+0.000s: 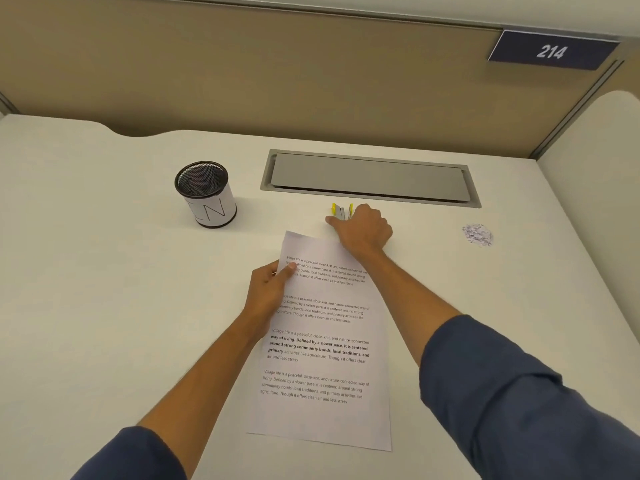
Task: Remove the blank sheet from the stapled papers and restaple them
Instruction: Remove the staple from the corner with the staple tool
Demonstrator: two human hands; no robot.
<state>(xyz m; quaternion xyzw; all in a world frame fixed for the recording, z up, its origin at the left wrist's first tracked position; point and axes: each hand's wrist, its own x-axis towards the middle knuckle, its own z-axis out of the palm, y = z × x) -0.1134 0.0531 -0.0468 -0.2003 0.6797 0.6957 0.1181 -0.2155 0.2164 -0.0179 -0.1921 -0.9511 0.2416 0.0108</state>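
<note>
Two hands work over a smooth, off-white desk (104,271). Printed papers (322,358) lie flat near the desk's front edge — thin white sheets bearing four blocks of black text, the far end lifted slightly. The left hand (270,289) pinches the papers' left edge near the top, thumb pressed on the printed face and fingers curled underneath. Just beyond the papers' far right corner, the right hand (363,228) closes knuckles-up around a small stapler (341,210), of which only yellow plastic tips and a strip of grey metal show past the fingers; the thumb points left along the desk. Both forearms come from rolled dark-blue sleeves.

Far left stands a cylindrical black wire-mesh pen cup (206,194) wrapped in white paper marked with thin black letters. Behind the stapler, a long rectangular grey metal flap (370,176) sits recessed in the desk. To the right lies a crumpled paper ball (478,234) — white, speckled with print.
</note>
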